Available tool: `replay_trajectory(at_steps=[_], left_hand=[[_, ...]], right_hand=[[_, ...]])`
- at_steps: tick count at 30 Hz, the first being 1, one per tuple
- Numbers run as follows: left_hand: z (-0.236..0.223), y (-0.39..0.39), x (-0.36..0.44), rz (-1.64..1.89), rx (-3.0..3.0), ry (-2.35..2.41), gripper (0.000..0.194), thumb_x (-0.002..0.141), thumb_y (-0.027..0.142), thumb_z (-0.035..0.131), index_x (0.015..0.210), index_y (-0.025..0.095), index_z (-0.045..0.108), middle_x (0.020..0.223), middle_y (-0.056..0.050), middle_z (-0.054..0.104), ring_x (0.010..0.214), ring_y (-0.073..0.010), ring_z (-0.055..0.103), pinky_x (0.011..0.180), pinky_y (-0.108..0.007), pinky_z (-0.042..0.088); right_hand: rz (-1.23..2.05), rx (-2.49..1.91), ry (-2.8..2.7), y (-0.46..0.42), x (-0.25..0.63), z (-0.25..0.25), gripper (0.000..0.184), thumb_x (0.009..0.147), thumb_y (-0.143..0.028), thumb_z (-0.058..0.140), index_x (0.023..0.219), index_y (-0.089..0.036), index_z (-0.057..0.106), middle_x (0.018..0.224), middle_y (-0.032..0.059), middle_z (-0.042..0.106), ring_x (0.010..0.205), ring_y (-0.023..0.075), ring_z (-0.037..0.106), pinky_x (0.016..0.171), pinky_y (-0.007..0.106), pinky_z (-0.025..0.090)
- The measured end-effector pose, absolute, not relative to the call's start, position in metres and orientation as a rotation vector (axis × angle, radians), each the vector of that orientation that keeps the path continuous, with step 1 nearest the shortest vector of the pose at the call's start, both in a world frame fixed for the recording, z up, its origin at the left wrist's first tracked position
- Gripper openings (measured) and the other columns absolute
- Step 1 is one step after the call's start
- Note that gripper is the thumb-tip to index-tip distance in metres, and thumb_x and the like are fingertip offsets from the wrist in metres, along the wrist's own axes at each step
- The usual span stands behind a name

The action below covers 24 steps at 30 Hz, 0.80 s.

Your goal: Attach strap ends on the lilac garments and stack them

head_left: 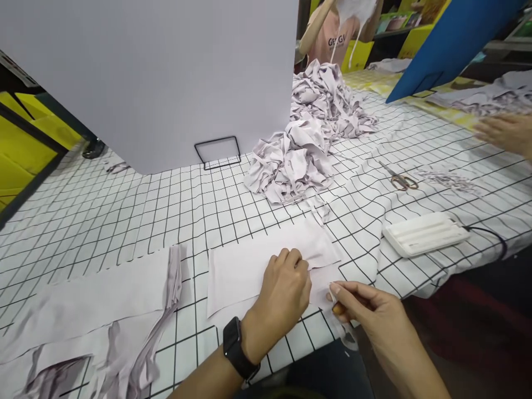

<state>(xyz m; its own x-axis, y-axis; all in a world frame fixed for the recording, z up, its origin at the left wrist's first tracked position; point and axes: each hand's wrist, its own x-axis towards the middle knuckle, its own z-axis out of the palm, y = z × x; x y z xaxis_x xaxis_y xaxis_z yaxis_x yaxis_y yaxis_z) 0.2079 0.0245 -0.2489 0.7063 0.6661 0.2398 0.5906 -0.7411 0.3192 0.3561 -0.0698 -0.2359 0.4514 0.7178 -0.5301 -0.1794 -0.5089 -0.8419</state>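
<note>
A pale pinkish-white fabric piece [241,271] lies folded flat in front of me. My left hand [287,282], with a black watch on the wrist, rests on it with curled fingers gathering its near right part. At the table's front edge, my right hand [361,305] pinches the fabric's lower corner between thumb and index finger. A small amber-brown spot shows under those fingers, too hidden to name. Below them a thin pale strip [349,337] hangs over the edge. To the left lies a stack of similar fabric pieces [103,293] with loose straps.
Crumpled fabric heaps [291,166] lie beyond my hands beside a large grey panel [187,83] on a wire stand. Scissors [401,180], thread scraps [449,180] and a white corded device [426,234] are on the right. A co-worker's hand [505,133] reaches in near a blue panel [453,44]; another person [332,41] stands behind.
</note>
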Motion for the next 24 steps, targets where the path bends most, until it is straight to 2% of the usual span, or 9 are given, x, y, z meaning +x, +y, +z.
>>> replay_trajectory(at_steps=[4, 6, 11, 16, 24], left_hand=[[-0.251, 0.027, 0.206, 0.553, 2.667, 0.975, 0.018, 0.091, 0.002, 0.054, 0.082, 0.017, 0.059, 0.086, -0.005, 0.059, 0.08, -0.0211, 0.056, 0.066, -0.035, 0.048], [-0.253, 0.029, 0.205, 0.627, 2.608, 0.968, 0.018, 0.092, 0.003, 0.054, 0.081, 0.017, 0.06, 0.084, -0.004, 0.06, 0.077, -0.0201, 0.055, 0.065, -0.035, 0.046], [-0.253, 0.027, 0.207, 0.827, 2.503, 0.931, 0.019, 0.094, 0.007, 0.052, 0.081, 0.017, 0.061, 0.082, -0.003, 0.061, 0.076, -0.019, 0.052, 0.067, -0.036, 0.042], [-0.251, 0.025, 0.208, 0.78, 2.621, 0.895, 0.022, 0.092, 0.004, 0.051, 0.075, 0.016, 0.056, 0.078, -0.003, 0.057, 0.076, -0.0188, 0.048, 0.069, -0.037, 0.042], [-0.252, 0.024, 0.209, 0.782, 2.706, 0.894, 0.022, 0.088, 0.0, 0.054, 0.073, 0.016, 0.053, 0.077, -0.002, 0.053, 0.075, -0.0184, 0.046, 0.07, -0.036, 0.041]], right_hand=[[1.263, -1.734, -0.373, -0.062, 0.355, -0.239, 0.044, 0.066, -0.054, 0.088, 0.085, -0.015, 0.082, 0.071, 0.0071, 0.074, 0.062, 0.0177, 0.068, 0.063, 0.027, 0.058], [1.269, -1.745, -0.372, -0.058, 0.354, -0.237, 0.042, 0.065, -0.053, 0.088, 0.081, -0.015, 0.081, 0.068, 0.0067, 0.073, 0.059, 0.0179, 0.067, 0.061, 0.028, 0.058], [1.201, -1.797, -0.485, -0.044, 0.347, -0.23, 0.033, 0.071, -0.049, 0.083, 0.069, -0.017, 0.076, 0.054, 0.0016, 0.064, 0.049, 0.0144, 0.058, 0.052, 0.025, 0.05], [1.208, -1.813, -0.482, -0.035, 0.347, -0.233, 0.04, 0.068, -0.054, 0.082, 0.061, -0.017, 0.071, 0.053, 0.0022, 0.061, 0.049, 0.0147, 0.055, 0.05, 0.026, 0.048], [1.24, -1.701, -0.404, -0.033, 0.348, -0.24, 0.042, 0.07, -0.052, 0.084, 0.055, -0.018, 0.064, 0.05, -0.0004, 0.056, 0.046, 0.0114, 0.049, 0.046, 0.023, 0.042]])
